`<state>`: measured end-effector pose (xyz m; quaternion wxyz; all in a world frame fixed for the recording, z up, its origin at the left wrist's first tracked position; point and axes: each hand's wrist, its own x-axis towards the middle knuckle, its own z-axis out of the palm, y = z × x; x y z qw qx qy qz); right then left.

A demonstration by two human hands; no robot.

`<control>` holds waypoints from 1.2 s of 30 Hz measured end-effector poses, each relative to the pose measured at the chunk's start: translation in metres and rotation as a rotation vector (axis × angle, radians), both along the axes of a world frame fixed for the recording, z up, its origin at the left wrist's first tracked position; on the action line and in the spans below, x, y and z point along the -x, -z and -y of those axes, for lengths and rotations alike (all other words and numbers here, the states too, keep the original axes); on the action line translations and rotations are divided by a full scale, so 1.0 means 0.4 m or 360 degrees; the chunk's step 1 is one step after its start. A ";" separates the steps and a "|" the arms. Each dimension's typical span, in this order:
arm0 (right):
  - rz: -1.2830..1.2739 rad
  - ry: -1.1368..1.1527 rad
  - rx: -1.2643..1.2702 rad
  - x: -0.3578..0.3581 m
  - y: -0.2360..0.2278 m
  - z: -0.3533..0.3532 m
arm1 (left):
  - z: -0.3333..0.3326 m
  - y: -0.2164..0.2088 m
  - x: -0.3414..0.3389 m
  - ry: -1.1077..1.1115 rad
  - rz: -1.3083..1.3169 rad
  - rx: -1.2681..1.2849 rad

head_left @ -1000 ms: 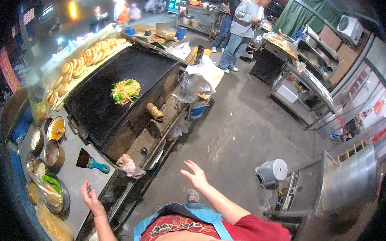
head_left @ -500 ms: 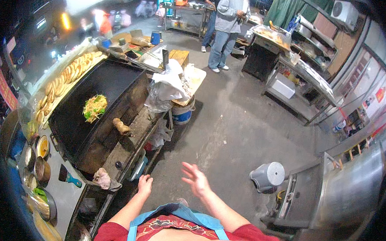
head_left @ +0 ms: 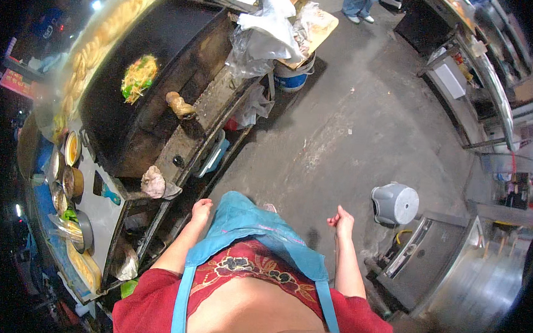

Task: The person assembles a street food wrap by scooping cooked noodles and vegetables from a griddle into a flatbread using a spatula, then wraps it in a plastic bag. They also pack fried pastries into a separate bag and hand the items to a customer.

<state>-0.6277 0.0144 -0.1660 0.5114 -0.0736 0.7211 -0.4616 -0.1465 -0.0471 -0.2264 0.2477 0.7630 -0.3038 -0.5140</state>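
Observation:
My left hand [head_left: 201, 211] is closed in a fist just left of the blue apron [head_left: 246, 216] I wear; whatever it may hold is hidden. Out to the right, my right hand [head_left: 341, 221] has its fingers curled together, and a thin dark line runs down beside it; I cannot make out what is in it. Left of me stands a black griddle [head_left: 183, 32] with a heap of shredded vegetables [head_left: 139, 79] on it. A crumpled cloth [head_left: 153, 182] lies at the near corner of the stand, by a turquoise-handled scraper [head_left: 111, 196].
Sliced bread pieces [head_left: 82, 66] line the griddle's far edge. Bowls [head_left: 72, 182] of ingredients stand on the left counter. A grey stool [head_left: 395, 203] and a steel cabinet [head_left: 433, 259] are at right. A bucket [head_left: 292, 82] sits under the board. A person's legs [head_left: 360, 2] show at the top.
My right hand has moved right and its spread fingers have curled in. My left hand has closed beside the apron. The view has tipped downward, showing more of the apron.

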 end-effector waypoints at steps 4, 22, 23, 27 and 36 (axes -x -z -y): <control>-0.0197 -0.0333 0.0160 -0.033 -0.040 0.263 | 0.039 0.006 0.017 -0.0082 -0.0117 -0.0189; 0.0609 -0.0153 0.0240 -0.370 -0.155 1.200 | 0.858 -0.287 0.429 0.0198 -0.0949 0.0358; 0.0690 -0.0209 0.0295 -0.365 -0.138 1.219 | 0.880 -0.293 0.443 0.0220 -0.0939 0.0357; 0.0835 -0.0202 0.0455 -0.335 -0.093 1.261 | 0.931 -0.294 0.485 0.0128 -0.0932 0.0360; 0.1043 -0.0384 0.0580 -0.228 -0.240 1.151 | 1.026 -0.357 0.545 -0.0579 -0.2022 0.0123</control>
